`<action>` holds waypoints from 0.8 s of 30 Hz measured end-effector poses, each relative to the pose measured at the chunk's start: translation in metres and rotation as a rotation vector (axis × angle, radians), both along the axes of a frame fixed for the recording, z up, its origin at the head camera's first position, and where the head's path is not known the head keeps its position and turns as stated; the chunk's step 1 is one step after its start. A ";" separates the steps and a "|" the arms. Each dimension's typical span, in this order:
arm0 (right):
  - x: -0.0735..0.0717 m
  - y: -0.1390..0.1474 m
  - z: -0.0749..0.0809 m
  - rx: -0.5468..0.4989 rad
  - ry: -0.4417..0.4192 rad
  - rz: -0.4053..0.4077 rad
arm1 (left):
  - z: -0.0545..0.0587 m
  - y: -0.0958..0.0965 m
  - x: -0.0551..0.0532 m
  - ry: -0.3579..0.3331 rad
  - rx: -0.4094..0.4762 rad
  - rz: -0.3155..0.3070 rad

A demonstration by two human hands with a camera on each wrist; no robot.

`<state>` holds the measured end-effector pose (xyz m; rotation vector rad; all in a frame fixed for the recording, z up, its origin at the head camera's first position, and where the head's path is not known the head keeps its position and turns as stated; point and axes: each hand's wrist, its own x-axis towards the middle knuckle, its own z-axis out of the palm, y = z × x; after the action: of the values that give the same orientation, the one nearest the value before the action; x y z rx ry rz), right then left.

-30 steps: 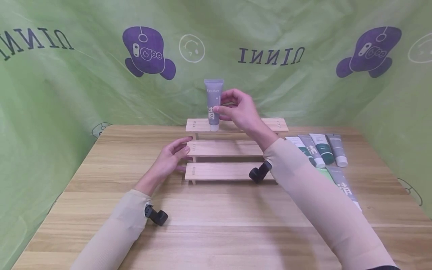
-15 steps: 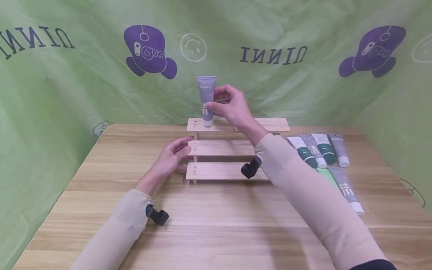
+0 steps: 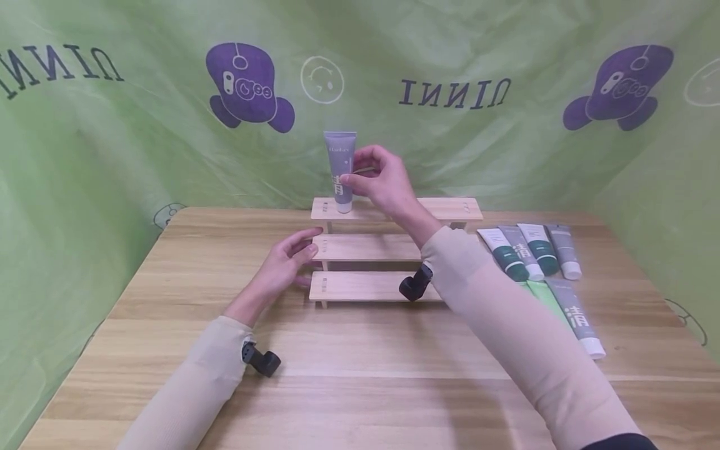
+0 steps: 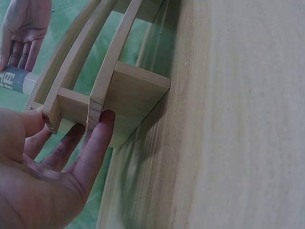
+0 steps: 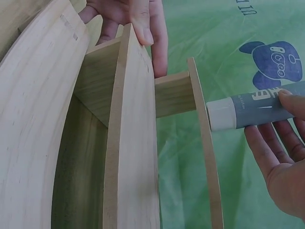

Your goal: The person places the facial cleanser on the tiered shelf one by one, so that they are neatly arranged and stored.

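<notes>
Placing grey squeeze tube [image 3: 339, 161], I reckon
Right hand [image 3: 388, 182] pinches it, left hand [image 3: 283, 264] grips three-tier rack [image 3: 368, 248] at 9 o'clock; gentle release next, probably

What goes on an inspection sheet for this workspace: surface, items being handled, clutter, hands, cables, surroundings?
Surface: wood-grain table.
Job's things: three-tier wooden rack on the table; gray tube roughly upright, cap down, at the top tier's left part; at least six other tubes lying to the right, some partly behind the right sleeve.
Clutter: nothing seen.
Grippers: bare hands; right hand pinches the gray tube, left hand holds the rack's left end.
Cables: nothing seen.
Surroundings: green cloth with purple prints behind the table.
</notes>
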<state>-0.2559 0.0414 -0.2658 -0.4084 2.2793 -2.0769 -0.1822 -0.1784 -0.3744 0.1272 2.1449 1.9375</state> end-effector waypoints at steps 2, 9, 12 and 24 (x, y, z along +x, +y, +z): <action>0.001 0.000 -0.001 0.016 0.013 0.007 | 0.000 -0.001 0.000 -0.001 -0.001 0.001; 0.003 0.001 -0.003 0.026 0.047 0.032 | -0.002 -0.001 0.000 -0.004 0.004 0.004; 0.003 0.002 -0.004 0.019 0.055 0.036 | -0.001 -0.001 -0.001 -0.002 0.005 0.004; 0.003 0.004 -0.005 0.051 0.052 0.051 | -0.002 -0.001 -0.001 0.003 0.004 -0.001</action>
<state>-0.2526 0.0454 -0.2703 -0.5183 2.3192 -2.0036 -0.1829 -0.1790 -0.3762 0.1322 2.1426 1.9431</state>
